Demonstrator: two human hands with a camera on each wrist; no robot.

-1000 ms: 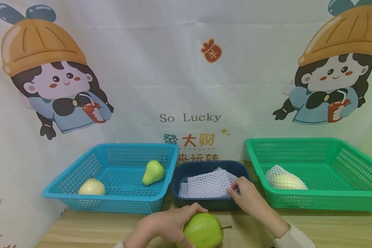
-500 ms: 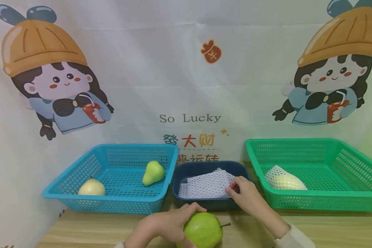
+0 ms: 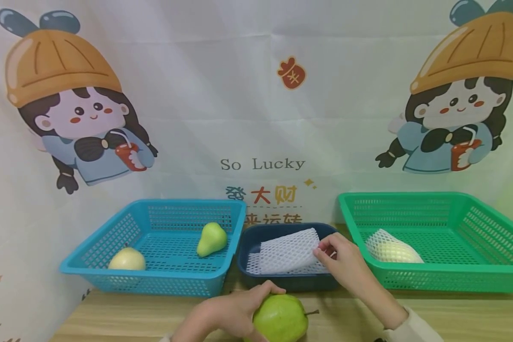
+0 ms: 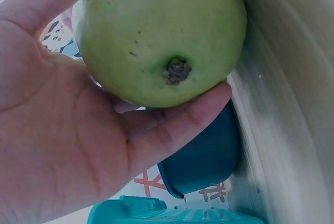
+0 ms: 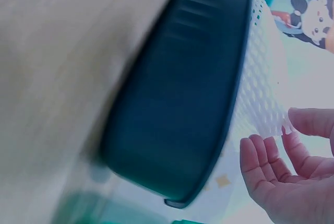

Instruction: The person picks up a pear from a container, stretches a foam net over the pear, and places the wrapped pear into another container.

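The white foam net is pinched at its right end by the fingers of the right hand, and its long axis is directed leftward from them across the dark blue tray. The green fruit is gripped by the left hand in front of the tray, its stem pointed right.

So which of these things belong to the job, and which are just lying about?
In the job:
green fruit, held by the left hand
foam net, pinched by the right hand
navy tray
probably blue basket, green basket, pale fruit, pear, netted fruit

Likely just setting:
printed backdrop
wooden table
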